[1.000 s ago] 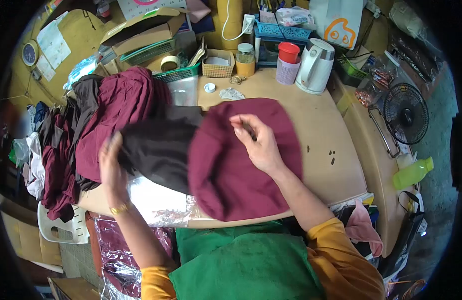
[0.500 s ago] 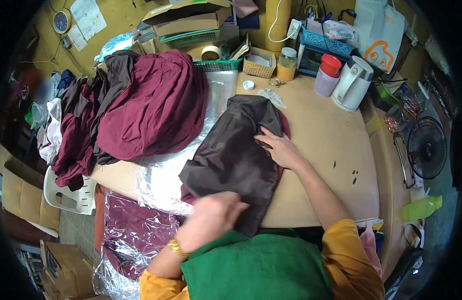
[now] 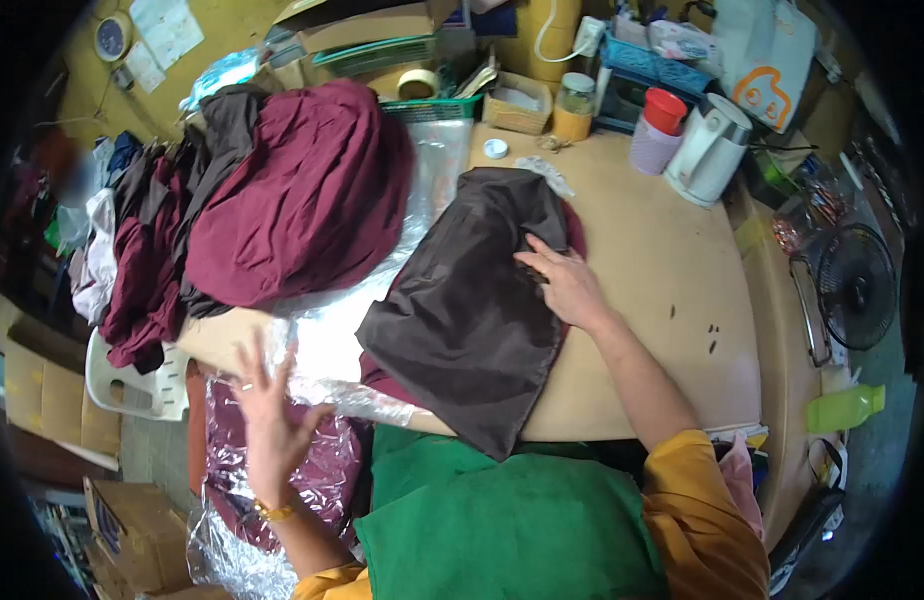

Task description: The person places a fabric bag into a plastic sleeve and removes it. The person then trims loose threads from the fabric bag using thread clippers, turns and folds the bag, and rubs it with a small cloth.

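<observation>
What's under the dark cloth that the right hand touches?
Maroon fabric shows from under the dark cloth at right and lower left; whatever else lies beneath is covered.

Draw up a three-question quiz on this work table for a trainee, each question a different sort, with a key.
1. Multiple choice: what does the right hand touch?
A. the green bottle
B. the dark cloth
C. the fan

2. True or false: the left hand also lies on the dark cloth.

3. Fill the blank: beside the white kettle stands a lilac container with a ____ top.

Key: 1. B; its fingers rest near the cloth's right edge. 2. False; it is held apart from the dark cloth, fingers spread. 3. red.
</observation>
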Demonstrator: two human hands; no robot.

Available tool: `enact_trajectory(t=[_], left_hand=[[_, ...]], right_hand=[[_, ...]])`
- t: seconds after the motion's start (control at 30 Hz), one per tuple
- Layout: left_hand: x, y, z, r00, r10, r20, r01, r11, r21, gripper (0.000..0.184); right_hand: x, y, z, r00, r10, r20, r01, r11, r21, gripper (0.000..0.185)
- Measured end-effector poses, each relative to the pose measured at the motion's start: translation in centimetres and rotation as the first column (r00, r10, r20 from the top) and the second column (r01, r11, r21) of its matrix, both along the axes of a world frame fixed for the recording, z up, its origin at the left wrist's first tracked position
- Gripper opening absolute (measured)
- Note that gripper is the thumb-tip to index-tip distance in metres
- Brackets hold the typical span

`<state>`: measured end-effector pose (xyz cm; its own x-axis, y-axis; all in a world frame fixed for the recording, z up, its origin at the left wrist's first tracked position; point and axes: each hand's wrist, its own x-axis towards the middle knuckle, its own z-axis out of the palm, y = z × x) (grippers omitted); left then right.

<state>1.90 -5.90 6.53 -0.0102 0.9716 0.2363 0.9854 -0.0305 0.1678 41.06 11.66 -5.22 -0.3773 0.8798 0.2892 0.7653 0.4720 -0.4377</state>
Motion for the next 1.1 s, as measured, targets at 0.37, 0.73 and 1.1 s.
enact_trajectory(t=[0.37,0.73,1.1], left_hand=[[15.7,8.2,-5.6,0.830,-0.556,0.053,0.556,0.831,0.000,0.078],[16.6,7.7,-8.7,0.873,-0.465,0.147,0.480,0.873,-0.091,0.074],[16.3,6.6,-9.4,0.901,-0.401,0.168,0.412,0.911,-0.036,0.073]], right_hand=[[0.2,-0.1,0.3,1.000,-0.025,-0.010,0.024,0.999,-0.046,0.045],[0.5,0.0,-0.7,0.985,-0.002,-0.172,0.001,1.000,-0.006,0.046],[9.5,2.3,-0.7,0.800,-0.548,-0.244,0.574,0.817,0.048,0.025]])
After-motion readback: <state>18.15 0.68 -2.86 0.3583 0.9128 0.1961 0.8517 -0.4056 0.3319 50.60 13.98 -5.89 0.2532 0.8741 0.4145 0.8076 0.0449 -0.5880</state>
